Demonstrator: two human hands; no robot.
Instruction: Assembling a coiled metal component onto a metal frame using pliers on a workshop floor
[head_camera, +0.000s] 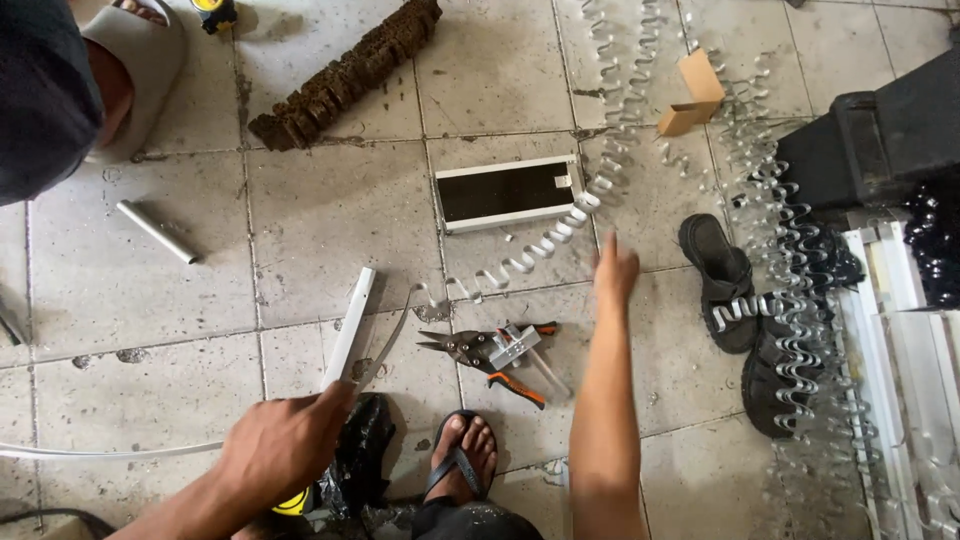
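Head view, only one: your left hand (283, 440) is closed around the near end of one white metal bar (349, 328), which runs up and away over the tiled floor (330, 210); a thin grey strip (385, 345) curves just beside the bar, and you can't tell if the hand grips that too. Your right hand (615, 268) is stretched out over the floor, holding nothing, fingers loosely extended toward the near end of a zigzag wire (540, 250), close to it, contact unclear. Several zigzag wires lie across the floor from top centre down to the right, too tangled to count. One pair of tin snips (485, 352) with orange-and-black handles lies between your two arms, with one small white metal bracket (515, 345) on top of it. One white-framed dark panel (508, 192) lies flat, farther out than the snips. One short grey tube (157, 231) lies at left, well apart. One brown rough slab (345, 72) at top. One small cardboard box (692, 92) at top right. Two black sandals (718, 280) sit empty at right, wires draped over them. Your own foot in a black flip-flop (462, 452) shows at bottom. Another person's foot in a grey slide (135, 60) at top left.
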